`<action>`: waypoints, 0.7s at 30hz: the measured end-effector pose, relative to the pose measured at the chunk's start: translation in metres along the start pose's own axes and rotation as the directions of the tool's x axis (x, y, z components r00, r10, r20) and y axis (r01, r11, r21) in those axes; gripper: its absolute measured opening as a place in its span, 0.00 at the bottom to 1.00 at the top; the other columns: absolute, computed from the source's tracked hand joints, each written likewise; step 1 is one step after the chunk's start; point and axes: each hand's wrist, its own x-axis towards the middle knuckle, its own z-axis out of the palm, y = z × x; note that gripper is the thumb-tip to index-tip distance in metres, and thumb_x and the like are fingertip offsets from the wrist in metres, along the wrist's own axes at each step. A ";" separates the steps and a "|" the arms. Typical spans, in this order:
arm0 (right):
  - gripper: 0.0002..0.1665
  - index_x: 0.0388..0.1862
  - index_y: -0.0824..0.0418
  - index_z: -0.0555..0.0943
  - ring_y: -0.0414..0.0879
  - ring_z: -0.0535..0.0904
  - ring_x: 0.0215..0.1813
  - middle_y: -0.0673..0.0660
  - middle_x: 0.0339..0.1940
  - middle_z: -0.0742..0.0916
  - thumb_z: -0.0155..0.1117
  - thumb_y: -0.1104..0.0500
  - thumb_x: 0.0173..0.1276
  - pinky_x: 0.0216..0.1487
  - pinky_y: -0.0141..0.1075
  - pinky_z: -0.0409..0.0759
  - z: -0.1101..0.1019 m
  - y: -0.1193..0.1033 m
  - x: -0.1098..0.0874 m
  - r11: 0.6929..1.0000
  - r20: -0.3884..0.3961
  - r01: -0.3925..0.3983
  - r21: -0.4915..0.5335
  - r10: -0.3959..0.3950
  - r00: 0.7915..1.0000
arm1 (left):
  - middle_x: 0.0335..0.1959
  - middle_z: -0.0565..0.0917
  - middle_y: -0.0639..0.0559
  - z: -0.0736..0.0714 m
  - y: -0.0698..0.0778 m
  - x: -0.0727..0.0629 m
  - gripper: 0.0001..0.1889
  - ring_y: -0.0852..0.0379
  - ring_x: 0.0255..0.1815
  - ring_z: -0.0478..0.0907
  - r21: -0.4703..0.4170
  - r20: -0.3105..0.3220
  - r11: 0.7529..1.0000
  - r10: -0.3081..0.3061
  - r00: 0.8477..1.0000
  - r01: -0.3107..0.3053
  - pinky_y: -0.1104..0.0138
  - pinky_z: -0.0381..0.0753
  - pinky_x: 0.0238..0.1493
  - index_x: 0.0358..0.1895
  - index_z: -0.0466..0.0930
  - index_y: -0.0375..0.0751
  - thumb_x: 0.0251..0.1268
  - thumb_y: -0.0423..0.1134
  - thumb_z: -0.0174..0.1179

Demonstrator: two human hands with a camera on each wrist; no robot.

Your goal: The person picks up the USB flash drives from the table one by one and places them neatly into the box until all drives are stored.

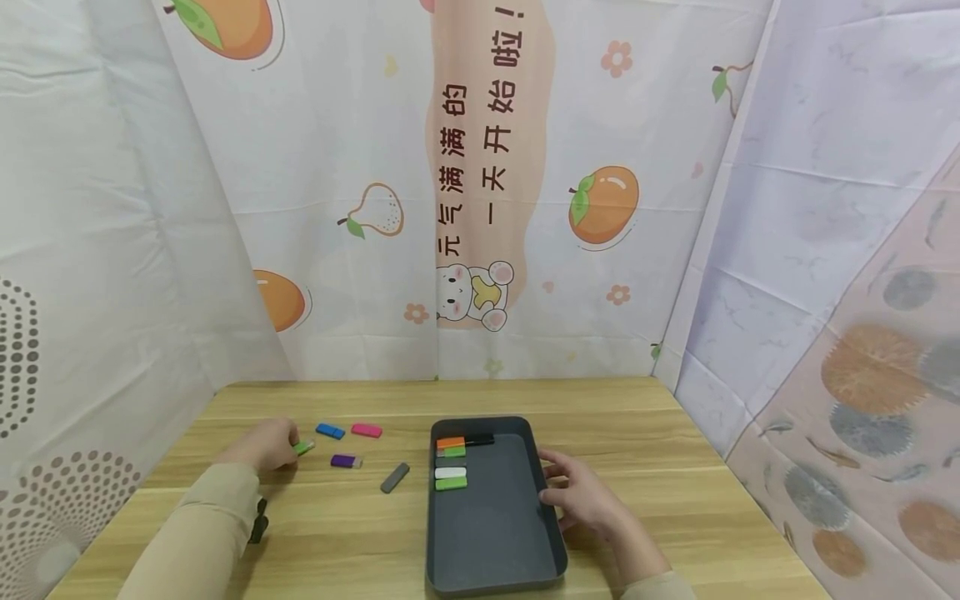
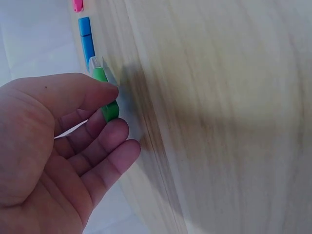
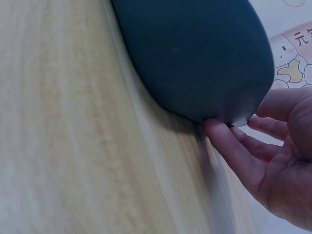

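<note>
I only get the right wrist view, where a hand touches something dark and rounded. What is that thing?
Observer: The head view shows it is a dark tray, with small sticks lying along its left side.
Visitor: Oh! And what is going on away from it?
Observer: The person's left hand is pinching a small green stick.
Visitor: Are any more outside the tray?
Observer: Yes, four lie on the table between that hand and the tray: a blue one, a pink one, a purple one and a grey one.
</note>
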 end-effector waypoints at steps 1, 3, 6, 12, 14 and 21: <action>0.44 0.80 0.65 0.60 0.61 0.79 0.54 0.74 0.64 0.73 0.63 0.72 0.66 0.30 0.55 0.86 0.000 0.000 0.000 1.000 -0.001 -0.001 0.001 0.001 1.000 | 0.30 0.78 0.48 -0.001 0.000 0.000 0.04 0.49 0.32 0.74 -0.005 0.000 1.000 -0.002 1.000 0.002 0.56 0.75 0.36 0.32 0.79 0.36 0.56 0.28 0.66; 0.44 0.80 0.65 0.60 0.61 0.79 0.54 0.74 0.64 0.73 0.63 0.71 0.66 0.30 0.55 0.86 0.000 0.000 0.000 1.000 0.000 -0.002 0.003 0.002 1.000 | 0.30 0.78 0.48 -0.002 0.001 0.000 0.04 0.49 0.32 0.74 -0.021 -0.003 1.000 -0.012 1.000 0.011 0.56 0.76 0.36 0.32 0.79 0.36 0.57 0.27 0.65; 0.44 0.80 0.65 0.60 0.61 0.79 0.54 0.74 0.64 0.73 0.63 0.71 0.66 0.30 0.55 0.86 0.000 0.000 0.000 1.000 -0.002 -0.001 0.006 0.001 1.000 | 0.30 0.78 0.47 -0.003 0.002 0.000 0.03 0.49 0.33 0.74 -0.039 -0.020 0.999 -0.014 1.000 0.014 0.55 0.76 0.36 0.34 0.79 0.34 0.58 0.27 0.63; 0.44 0.80 0.65 0.60 0.61 0.79 0.54 0.73 0.64 0.74 0.63 0.71 0.66 0.31 0.55 0.86 0.000 -0.001 0.000 1.000 0.001 -0.004 0.005 0.004 1.000 | 0.30 0.79 0.48 -0.006 0.004 0.001 0.04 0.49 0.32 0.75 -0.050 -0.066 0.999 -0.011 0.998 0.007 0.56 0.77 0.34 0.35 0.78 0.34 0.65 0.31 0.63; 0.44 0.80 0.65 0.60 0.61 0.79 0.54 0.73 0.64 0.74 0.63 0.71 0.66 0.31 0.55 0.86 0.000 -0.001 0.000 1.000 0.002 -0.006 0.004 0.006 1.000 | 0.30 0.79 0.48 -0.008 0.006 0.000 0.05 0.49 0.32 0.75 -0.043 -0.080 0.999 0.001 0.997 -0.004 0.56 0.77 0.33 0.35 0.78 0.34 0.65 0.32 0.63; 0.44 0.80 0.65 0.60 0.62 0.78 0.56 0.74 0.64 0.73 0.63 0.71 0.66 0.32 0.54 0.86 -0.002 0.001 0.001 1.000 0.007 0.003 -0.001 -0.003 1.000 | 0.37 0.81 0.44 -0.017 0.019 0.003 0.08 0.45 0.39 0.77 -0.031 -0.103 0.999 0.012 0.995 -0.015 0.51 0.78 0.40 0.43 0.80 0.32 0.60 0.29 0.61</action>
